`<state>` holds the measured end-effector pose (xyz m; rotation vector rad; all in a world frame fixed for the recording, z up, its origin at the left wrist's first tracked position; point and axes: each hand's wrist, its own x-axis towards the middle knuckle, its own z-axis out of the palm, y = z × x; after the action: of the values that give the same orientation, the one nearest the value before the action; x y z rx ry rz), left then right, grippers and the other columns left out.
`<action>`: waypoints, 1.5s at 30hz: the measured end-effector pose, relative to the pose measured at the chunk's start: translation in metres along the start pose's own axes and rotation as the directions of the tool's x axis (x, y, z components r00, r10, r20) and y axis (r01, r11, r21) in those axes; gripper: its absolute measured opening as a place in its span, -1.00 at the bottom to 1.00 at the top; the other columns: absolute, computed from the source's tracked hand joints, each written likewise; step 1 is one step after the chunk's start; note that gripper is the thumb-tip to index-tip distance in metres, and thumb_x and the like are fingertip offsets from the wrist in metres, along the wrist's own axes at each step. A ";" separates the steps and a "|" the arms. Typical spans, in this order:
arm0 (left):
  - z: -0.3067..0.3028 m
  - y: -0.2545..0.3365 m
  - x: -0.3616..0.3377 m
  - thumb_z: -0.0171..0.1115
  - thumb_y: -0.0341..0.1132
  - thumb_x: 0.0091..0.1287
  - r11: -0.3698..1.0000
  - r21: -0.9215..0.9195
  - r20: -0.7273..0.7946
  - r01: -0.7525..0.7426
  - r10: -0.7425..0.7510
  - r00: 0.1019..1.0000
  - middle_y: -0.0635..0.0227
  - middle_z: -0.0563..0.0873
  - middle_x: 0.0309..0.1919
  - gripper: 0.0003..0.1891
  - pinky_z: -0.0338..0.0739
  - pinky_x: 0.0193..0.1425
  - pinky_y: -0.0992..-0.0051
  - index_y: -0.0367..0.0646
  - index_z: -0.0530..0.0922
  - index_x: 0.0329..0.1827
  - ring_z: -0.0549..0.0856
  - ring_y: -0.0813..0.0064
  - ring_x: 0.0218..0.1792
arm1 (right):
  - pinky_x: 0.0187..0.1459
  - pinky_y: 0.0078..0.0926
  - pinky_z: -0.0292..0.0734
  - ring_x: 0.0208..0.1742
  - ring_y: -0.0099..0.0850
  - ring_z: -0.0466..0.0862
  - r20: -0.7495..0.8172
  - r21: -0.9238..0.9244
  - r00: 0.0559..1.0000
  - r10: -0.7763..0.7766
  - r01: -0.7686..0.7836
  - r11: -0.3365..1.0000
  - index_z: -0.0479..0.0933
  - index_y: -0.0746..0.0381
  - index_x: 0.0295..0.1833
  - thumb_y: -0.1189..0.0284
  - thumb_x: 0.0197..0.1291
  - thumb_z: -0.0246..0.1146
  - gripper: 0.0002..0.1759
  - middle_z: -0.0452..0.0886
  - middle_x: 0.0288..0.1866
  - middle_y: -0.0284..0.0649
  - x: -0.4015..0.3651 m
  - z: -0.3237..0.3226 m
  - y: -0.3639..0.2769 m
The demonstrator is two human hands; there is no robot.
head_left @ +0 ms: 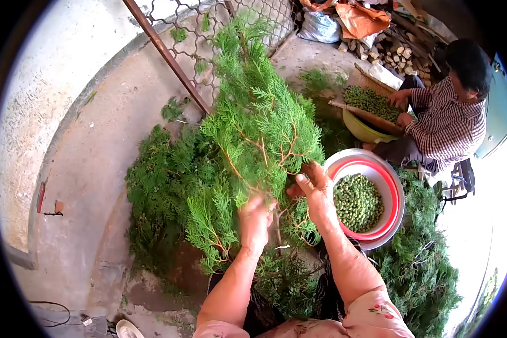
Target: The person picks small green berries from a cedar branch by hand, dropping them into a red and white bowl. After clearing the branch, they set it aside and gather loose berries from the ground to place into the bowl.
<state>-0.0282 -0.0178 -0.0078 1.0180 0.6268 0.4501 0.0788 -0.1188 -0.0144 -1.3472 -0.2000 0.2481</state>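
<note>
A large leafy green branch (265, 124) stands up in front of me, with reddish-brown twigs showing in its middle. My left hand (256, 219) is closed round its lower stems, slightly blurred. On the branch's right side my right hand (314, 188) has its thumb and fingers apart, curved beside the foliage; some fingertips are hidden by leaves. Right of that hand, a red-rimmed bowl (393, 197) sits inside a metal basin (400, 217) and holds many small green cones (357, 203).
Cut greenery (163, 191) lies left and more (419, 253) at the lower right. A co-worker (453, 112) sits at the upper right, hands in a woven tray (377, 84) of green cones over a yellow-green basin (360, 128). Wire mesh (191, 34) and firewood (400, 56) stand behind.
</note>
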 end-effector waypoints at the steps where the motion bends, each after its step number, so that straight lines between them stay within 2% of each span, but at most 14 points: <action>1: 0.001 0.001 -0.001 0.19 -0.58 0.18 1.000 0.019 0.010 0.008 -0.008 1.000 0.34 0.64 -0.48 -0.88 0.16 -0.70 0.77 -0.21 0.58 -0.25 0.38 0.77 -0.68 | -0.21 -0.46 0.58 -0.26 -0.38 0.62 0.081 0.063 0.997 0.022 -0.027 0.998 0.19 0.37 0.30 0.47 0.24 0.14 -0.46 0.50 0.07 -0.09 -0.001 0.000 -0.006; 3: 0.002 0.002 -0.003 0.20 -0.54 0.16 0.998 0.054 0.029 0.020 -0.021 0.999 0.35 0.62 -0.44 -0.79 0.17 -0.67 0.78 -0.25 0.58 -0.12 0.35 0.76 -0.67 | -0.13 -0.42 0.58 -0.12 -0.35 0.61 0.245 0.181 0.968 0.047 -0.093 0.979 0.17 0.37 0.32 0.46 0.22 0.18 -0.41 0.52 0.03 -0.10 -0.004 0.001 -0.018; 7: 0.008 0.003 -0.004 0.13 -0.62 0.15 0.988 0.150 0.032 -0.027 0.023 0.999 0.32 0.64 -0.47 -0.84 0.22 -0.68 0.75 -0.26 0.58 -0.23 0.42 0.74 -0.66 | 0.02 -0.40 0.47 -0.06 -0.39 0.56 0.166 0.163 0.958 0.235 -0.261 0.951 0.26 0.33 0.26 0.43 0.14 0.29 -0.40 0.56 -0.02 -0.19 -0.010 0.006 -0.019; 9: 0.013 0.005 -0.006 0.04 -0.71 0.13 0.970 0.237 0.029 -0.049 0.044 0.999 0.27 0.65 -0.49 -0.80 0.17 -0.70 0.75 -0.27 0.57 -0.31 0.43 0.75 -0.66 | 0.01 -0.42 0.45 -0.11 -0.41 0.56 0.135 0.203 0.954 0.268 -0.291 0.935 0.38 0.27 0.14 0.52 0.10 0.30 -0.54 0.58 -0.08 -0.22 -0.010 0.005 -0.020; 11: 0.007 -0.010 -0.004 -0.02 -0.70 0.15 0.975 0.214 0.079 -0.056 0.040 0.996 0.10 0.67 -0.32 -0.81 0.27 -0.67 0.71 -0.34 0.50 -0.23 0.59 0.59 -0.51 | -0.02 -0.43 0.48 -0.14 -0.42 0.57 0.125 0.223 0.950 0.286 -0.308 0.925 0.44 0.22 0.06 0.60 0.08 0.28 -0.61 0.60 -0.13 -0.23 -0.008 0.003 -0.018; 16: 0.007 -0.022 -0.002 -0.02 -0.65 0.22 0.973 0.226 0.079 0.039 -0.058 0.995 0.12 0.65 -0.24 -0.80 0.40 -0.57 0.70 -0.34 0.49 -0.14 0.65 0.48 -0.38 | -0.25 -0.55 0.56 -0.34 -0.50 0.61 0.168 0.330 0.958 0.232 -0.277 0.903 0.54 0.11 -0.27 0.73 0.03 0.24 -0.75 0.64 -0.30 -0.34 -0.005 -0.006 -0.024; 19: 0.009 -0.005 -0.002 0.02 -0.61 0.25 0.943 0.327 0.175 0.051 -0.114 0.978 0.24 0.66 -0.36 -0.80 0.41 -0.56 0.71 -0.31 0.53 -0.10 0.60 0.58 -0.50 | -0.77 -0.57 0.38 -0.71 -0.50 0.55 0.098 0.370 0.973 0.209 -0.231 0.900 0.54 0.17 -0.46 0.60 0.07 0.28 -0.87 0.62 -0.58 -0.25 -0.003 -0.003 -0.027; 22: 0.005 0.008 -0.002 0.07 -0.58 0.26 0.886 0.464 0.205 -0.007 -0.100 0.974 0.35 0.63 -0.46 -0.80 0.41 -0.55 0.69 -0.29 0.56 -0.08 0.54 0.67 -0.57 | -0.69 -0.60 0.41 -0.64 -0.52 0.56 0.021 0.382 0.968 0.252 -0.240 0.892 0.53 0.16 -0.47 0.60 0.07 0.28 -0.86 0.63 -0.54 -0.25 -0.005 0.000 -0.031; 26: -0.010 -0.009 0.014 0.17 -0.36 0.19 0.989 0.047 0.211 -0.144 0.131 0.969 0.57 0.54 -0.61 -0.78 0.16 -0.70 0.77 -0.11 0.61 -0.10 0.32 0.77 -0.72 | -0.30 -0.50 0.48 -0.35 -0.47 0.59 0.097 0.317 0.962 0.257 -0.274 0.908 0.53 0.18 -0.33 0.65 0.04 0.28 -0.86 0.64 -0.33 -0.30 -0.001 -0.009 -0.019; 28: -0.014 0.001 0.017 0.15 -0.46 0.21 0.979 0.002 0.215 -0.203 0.197 0.956 0.50 0.60 -0.53 -0.80 0.17 -0.69 0.75 -0.19 0.61 -0.11 0.37 0.77 -0.68 | -0.14 -0.46 0.52 -0.25 -0.42 0.62 0.147 0.293 0.957 0.252 -0.285 0.913 0.53 0.23 -0.33 0.67 0.03 0.27 -0.88 0.65 -0.28 -0.30 0.002 -0.010 -0.012; 31: -0.015 0.010 0.018 0.14 -0.55 0.24 0.981 -0.102 0.173 -0.163 0.179 0.969 0.38 0.67 -0.43 -0.83 0.19 -0.68 0.74 -0.26 0.60 -0.14 0.43 0.73 -0.65 | -0.13 -0.47 0.53 -0.24 -0.42 0.63 0.173 0.238 0.941 0.290 -0.325 0.915 0.53 0.22 -0.36 0.68 0.00 0.29 -0.86 0.66 -0.30 -0.28 0.003 -0.010 -0.012; 35: -0.014 0.014 0.019 0.20 -0.49 0.23 0.973 -0.151 0.123 -0.175 0.195 0.973 0.40 0.65 -0.48 -0.87 0.18 -0.70 0.73 -0.24 0.60 -0.17 0.44 0.72 -0.67 | -0.24 -0.62 0.41 -0.40 -0.59 0.48 -0.003 0.006 0.969 0.249 -0.249 0.969 0.47 0.15 -0.48 0.72 -0.11 0.35 -0.75 0.55 -0.46 -0.46 -0.008 0.004 -0.033; 39: -0.011 0.019 0.020 0.22 -0.47 0.22 0.974 -0.110 0.048 -0.196 0.202 0.978 0.46 0.61 -0.56 -0.88 0.17 -0.74 0.72 -0.20 0.61 -0.19 0.42 0.73 -0.71 | -0.25 -0.62 0.36 -0.41 -0.63 0.43 0.000 0.081 0.983 0.182 -0.181 0.980 0.45 0.15 -0.53 0.70 -0.12 0.37 -0.74 0.51 -0.47 -0.51 -0.017 0.017 -0.059; 45: -0.015 0.017 0.019 0.23 -0.39 0.24 0.971 -0.082 0.091 -0.224 0.231 0.969 0.52 0.61 -0.59 -0.88 0.20 -0.75 0.74 -0.12 0.64 -0.18 0.39 0.79 -0.73 | -0.21 -0.56 0.44 -0.33 -0.58 0.53 0.107 0.071 0.985 0.137 -0.145 0.987 0.59 0.26 -0.32 0.65 -0.01 0.30 -0.88 0.62 -0.34 -0.38 -0.012 0.012 -0.035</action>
<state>-0.0251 0.0109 -0.0031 1.0421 0.4023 0.6148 0.0657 -0.1183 0.0228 -1.2737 -0.1782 0.4407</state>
